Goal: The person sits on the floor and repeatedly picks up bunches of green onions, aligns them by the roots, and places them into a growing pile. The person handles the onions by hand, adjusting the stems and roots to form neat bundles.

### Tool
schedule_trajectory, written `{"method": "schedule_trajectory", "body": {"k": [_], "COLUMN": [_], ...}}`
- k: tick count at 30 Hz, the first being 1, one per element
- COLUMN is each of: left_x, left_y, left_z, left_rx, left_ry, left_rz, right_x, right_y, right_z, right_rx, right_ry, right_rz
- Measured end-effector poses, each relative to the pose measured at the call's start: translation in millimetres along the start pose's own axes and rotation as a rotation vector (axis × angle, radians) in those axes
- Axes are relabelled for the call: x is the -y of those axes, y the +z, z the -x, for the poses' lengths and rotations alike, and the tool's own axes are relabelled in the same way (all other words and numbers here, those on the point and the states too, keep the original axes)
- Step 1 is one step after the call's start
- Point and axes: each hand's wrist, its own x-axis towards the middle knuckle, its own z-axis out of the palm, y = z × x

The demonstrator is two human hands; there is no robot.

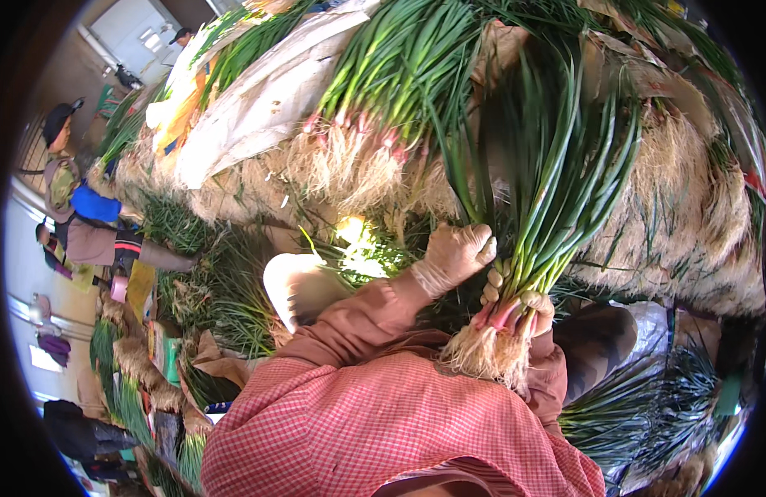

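My right hand (535, 308), in a pale glove, is closed around a bunch of green onions (542, 248). It grips them just above their pinkish bulbs, with the pale roots (492, 352) hanging toward my lap and the long green leaves fanning up and away. Left of the bunch, my left hand (456, 258), also gloved, is closed in a fist with the thumb pressed on the fingers. Some leaves run down close behind that fist. Whether it pinches any of them is hidden.
Ahead rises a large pile of green onions (399, 66), roots facing me, partly covered by a whitish sheet (263, 95). Loose green leaves (238, 286) lie left of my knee; more green onions (623, 414) lie at lower right. Another person (80, 195) is at far left.
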Motion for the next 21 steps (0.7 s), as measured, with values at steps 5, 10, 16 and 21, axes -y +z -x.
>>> {"method": "schedule_trajectory", "body": {"k": [5, 10, 16, 21], "left_x": [21.9, 46.0, 34.0, 146.9], "left_y": [14.1, -26.1, -112.8, -131.6], "left_z": [-6.6, -23.5, -69.9, -158.4], "left_rx": [0.268, 0.74, 0.532, 0.037], "left_ry": [-0.242, -0.406, -0.289, -0.421], "left_rz": [-0.065, 0.035, 0.093, -0.663], "right_x": [-6.3, -3.4, -10.1, -13.2], "right_y": [20.7, 12.6, -17.7, -22.3], "right_z": [-7.1, -2.8, -14.5, -16.3], "right_rx": [-0.205, 0.114, 0.051, 0.17], "right_ry": [-0.083, -0.207, 0.005, -0.054], "right_rz": [0.099, -0.004, -0.021, -0.112]}}
